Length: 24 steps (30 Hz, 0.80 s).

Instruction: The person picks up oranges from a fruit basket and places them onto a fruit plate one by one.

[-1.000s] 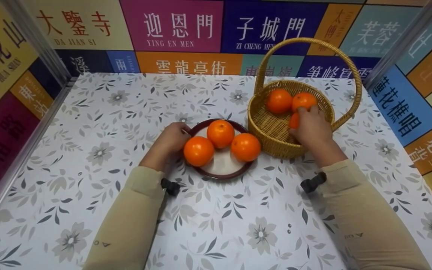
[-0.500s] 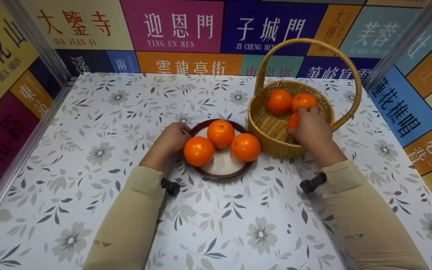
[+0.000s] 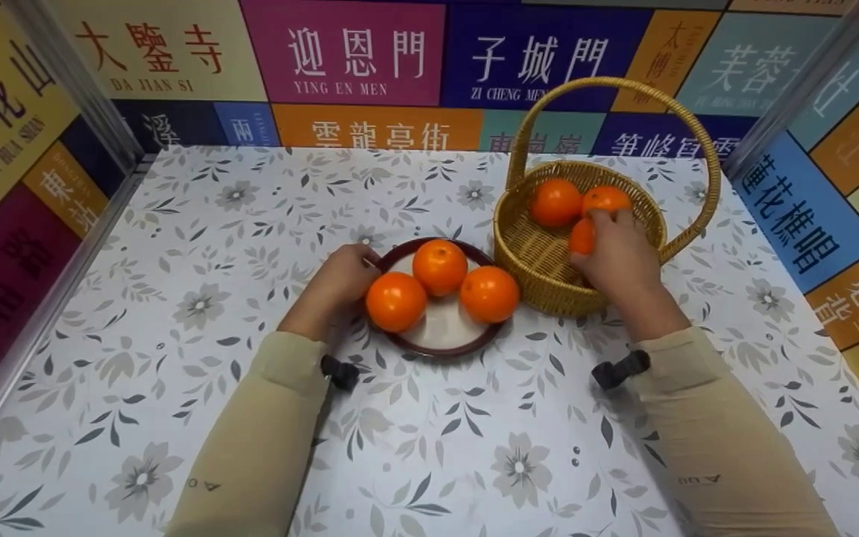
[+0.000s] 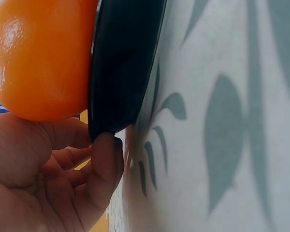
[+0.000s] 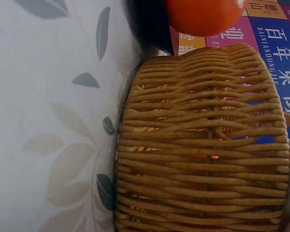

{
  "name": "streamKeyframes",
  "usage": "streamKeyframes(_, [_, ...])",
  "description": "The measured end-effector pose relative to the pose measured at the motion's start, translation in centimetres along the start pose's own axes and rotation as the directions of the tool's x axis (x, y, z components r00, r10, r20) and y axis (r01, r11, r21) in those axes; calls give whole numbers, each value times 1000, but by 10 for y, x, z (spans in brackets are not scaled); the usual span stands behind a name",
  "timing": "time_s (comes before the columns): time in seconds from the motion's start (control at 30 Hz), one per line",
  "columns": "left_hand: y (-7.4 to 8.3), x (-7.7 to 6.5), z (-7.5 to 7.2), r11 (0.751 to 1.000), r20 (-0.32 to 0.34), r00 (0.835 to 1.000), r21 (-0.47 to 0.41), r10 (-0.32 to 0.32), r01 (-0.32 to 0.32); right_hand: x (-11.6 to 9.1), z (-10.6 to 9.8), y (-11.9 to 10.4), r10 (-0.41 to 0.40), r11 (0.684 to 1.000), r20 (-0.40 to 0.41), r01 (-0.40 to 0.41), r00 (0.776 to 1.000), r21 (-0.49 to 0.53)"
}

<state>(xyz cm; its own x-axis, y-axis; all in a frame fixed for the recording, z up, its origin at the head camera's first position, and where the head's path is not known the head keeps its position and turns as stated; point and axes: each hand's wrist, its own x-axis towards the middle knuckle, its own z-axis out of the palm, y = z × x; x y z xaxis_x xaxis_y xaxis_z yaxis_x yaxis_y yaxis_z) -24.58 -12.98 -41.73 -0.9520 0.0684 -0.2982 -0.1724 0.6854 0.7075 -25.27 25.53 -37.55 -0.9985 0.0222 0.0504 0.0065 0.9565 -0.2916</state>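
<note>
Gripping orange (image 3: 581, 237), partly hidden under right hand (image 3: 625, 253), inside basket (image 3: 549, 289) | left hand (image 3: 341, 277) pinching plate (image 3: 441, 352) by its rim

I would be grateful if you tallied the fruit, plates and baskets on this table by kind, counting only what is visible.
Oranges: 6
Plate: 1
Basket: 1
Total: 8

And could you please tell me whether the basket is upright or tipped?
Upright: the basket stands with its opening facing up and its handle arching above.
</note>
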Motion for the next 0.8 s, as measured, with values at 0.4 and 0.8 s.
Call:
streamKeyframes(0.4, [0, 1, 1, 1000, 11, 1000, -16, 2, -2, -6, -1, -5, 21, 992, -40, -16, 999, 123])
streamKeyframes(0.8, [1, 1, 1, 1000, 16, 1000, -6, -8, 8, -11, -1, -9, 32, 980, -61, -20, 998, 200])
